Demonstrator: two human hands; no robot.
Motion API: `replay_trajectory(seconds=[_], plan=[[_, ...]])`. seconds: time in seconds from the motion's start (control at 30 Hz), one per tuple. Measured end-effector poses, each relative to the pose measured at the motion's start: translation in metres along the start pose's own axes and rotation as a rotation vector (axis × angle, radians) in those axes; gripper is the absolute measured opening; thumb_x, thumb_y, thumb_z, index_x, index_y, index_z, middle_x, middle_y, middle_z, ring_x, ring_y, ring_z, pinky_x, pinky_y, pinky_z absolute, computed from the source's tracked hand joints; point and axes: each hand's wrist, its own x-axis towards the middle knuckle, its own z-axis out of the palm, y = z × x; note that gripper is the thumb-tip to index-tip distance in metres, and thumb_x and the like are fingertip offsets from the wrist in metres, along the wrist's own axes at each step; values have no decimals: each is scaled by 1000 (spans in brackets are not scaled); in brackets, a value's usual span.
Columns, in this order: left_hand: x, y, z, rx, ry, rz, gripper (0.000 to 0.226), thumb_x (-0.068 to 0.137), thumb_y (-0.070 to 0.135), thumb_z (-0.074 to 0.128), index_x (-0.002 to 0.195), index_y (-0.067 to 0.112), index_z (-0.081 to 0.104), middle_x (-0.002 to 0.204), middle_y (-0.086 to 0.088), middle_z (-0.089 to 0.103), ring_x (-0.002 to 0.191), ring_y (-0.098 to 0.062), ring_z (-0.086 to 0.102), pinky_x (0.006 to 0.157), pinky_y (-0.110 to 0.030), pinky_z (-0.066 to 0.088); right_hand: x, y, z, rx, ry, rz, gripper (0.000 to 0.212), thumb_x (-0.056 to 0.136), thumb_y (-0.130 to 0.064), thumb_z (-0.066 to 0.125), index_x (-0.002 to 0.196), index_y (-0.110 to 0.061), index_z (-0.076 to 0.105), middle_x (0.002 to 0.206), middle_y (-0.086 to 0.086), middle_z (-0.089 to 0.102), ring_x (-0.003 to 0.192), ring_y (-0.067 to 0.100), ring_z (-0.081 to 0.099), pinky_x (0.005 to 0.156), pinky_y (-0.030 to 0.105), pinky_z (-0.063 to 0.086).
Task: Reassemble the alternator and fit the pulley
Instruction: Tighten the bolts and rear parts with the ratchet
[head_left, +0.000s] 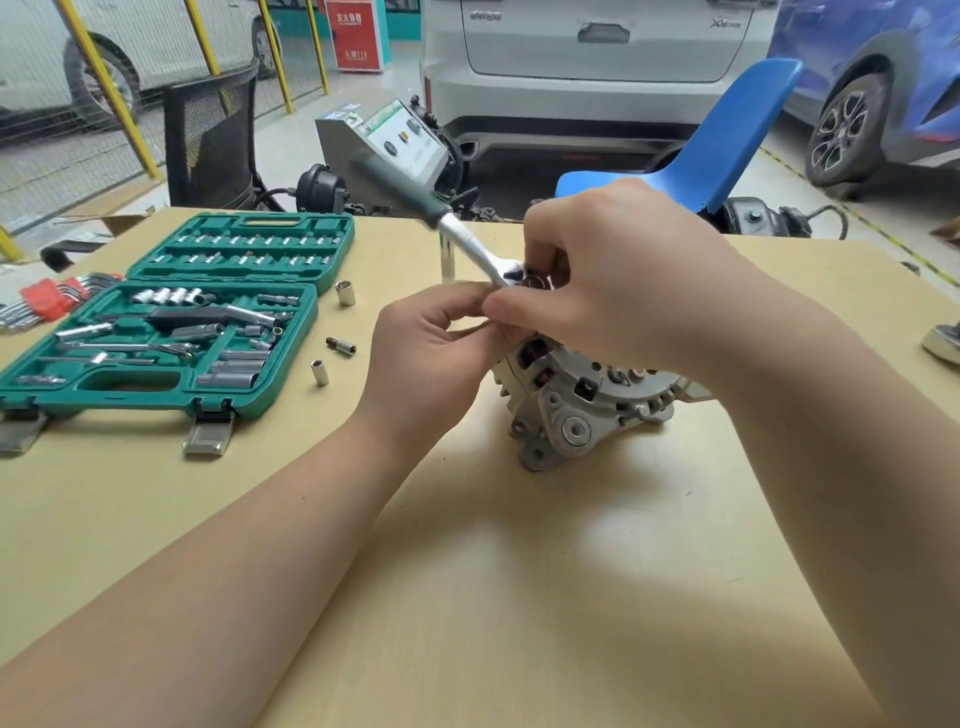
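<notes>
The silver alternator (582, 410) lies on the tan table (467, 571), its mounting lugs toward me. A ratchet wrench (467, 244) with a dark green handle slants up to the left, its head at the alternator's top. My right hand (618, 275) curls over the ratchet head and grips it. My left hand (431, 353) pinches something just under that head; what it pinches is hidden by the fingers. No pulley shows on the alternator from here.
An open green socket case (171, 322) lies at the left, red hex keys (47, 299) beyond it. Three loose sockets (345, 292) (341, 345) (319, 372) lie between case and hands. A shiny metal part (943, 343) sits at the right edge. A blue chair (727, 135) stands behind.
</notes>
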Motion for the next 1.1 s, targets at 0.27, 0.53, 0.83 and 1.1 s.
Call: replay_trajectory(seconds=[0.27,0.53,0.83,1.1], plan=[[-2,0,0,14,6,-12,20,92,6,80,107,20,84,95,13,82,88,2,72,79,-15,55,0,-2,1,-23,14,-5,41,84,-66,66,81,-26,59,71,-9,53,75,19,51,55,30,30],[1,-5,-2,15,12,-34,14,95,5,80,103,16,85,87,12,81,81,-1,72,77,-19,57,-1,5,-5,52,-61,-39,32,83,-56,73,84,-26,61,72,-11,56,72,10,53,58,35,42],[0,-3,-1,-5,-11,19,17,92,6,79,105,16,83,99,3,82,90,-8,72,83,-23,57,1,0,3,-22,36,-6,49,85,-70,64,73,-24,52,64,-7,49,65,5,43,53,31,27],[-1,-5,0,154,-13,-78,39,100,20,78,69,44,77,62,28,66,60,12,58,60,-5,43,1,6,-6,106,-98,-70,27,81,-50,79,92,-27,69,75,-13,61,76,10,57,61,34,46]])
